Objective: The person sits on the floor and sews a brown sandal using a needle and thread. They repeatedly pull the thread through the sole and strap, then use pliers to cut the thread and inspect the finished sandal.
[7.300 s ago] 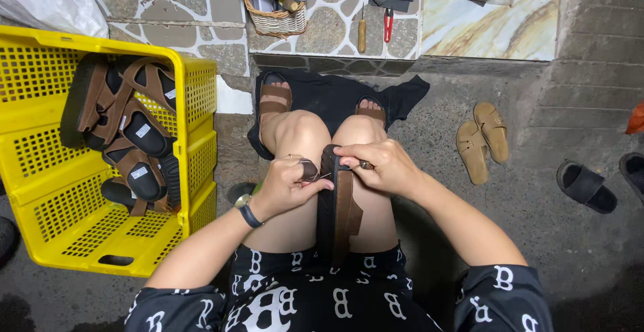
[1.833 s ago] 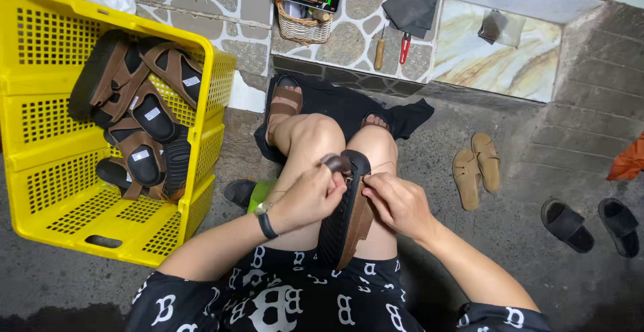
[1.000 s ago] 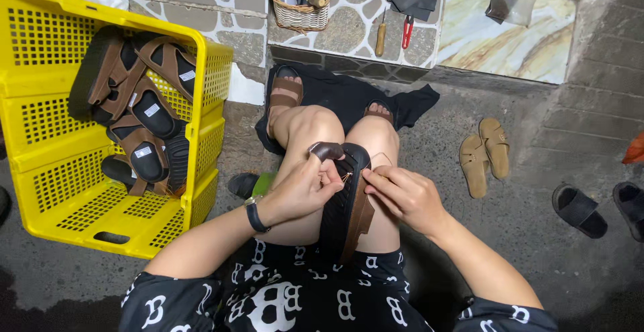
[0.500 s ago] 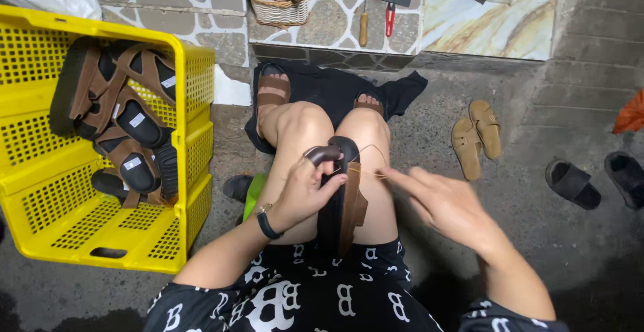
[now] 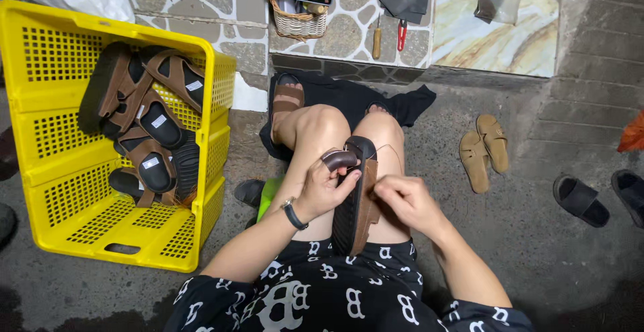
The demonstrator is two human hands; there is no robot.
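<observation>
Since half a second ago the right hand [image 5: 408,201] has drawn back from its outstretched, open-fingered reach and now sits closed just beside the sandal [image 5: 355,198], fingers pinched together as if on a thread; a thin line arcs from the sandal's toe end across the right knee, but whether it runs into those fingers is too fine to tell.

Largest in view, the yellow crate [image 5: 107,137] stands tipped on its side at the person's left, with several brown strapped sandals [image 5: 144,131] heaped inside against its wall. Next, the sandal being worked stands on edge between the thighs, black sole turned left, brown edge right, toe end up near the knees. The left hand [image 5: 325,188] grips it from the sole side, thumb and fingers curled around the brown strap loop [image 5: 339,159] at the top.

By my judgement the step in hand is hand-stitching the strap to the sole, mid-stitch; the next move calls for a steady pull on the thread while the left hand keeps the sandal from twisting.

No needle can be made out. The lower end of the sandal is lost between the legs, and the green thing [image 5: 268,194] under the left thigh is mostly hidden.
</observation>
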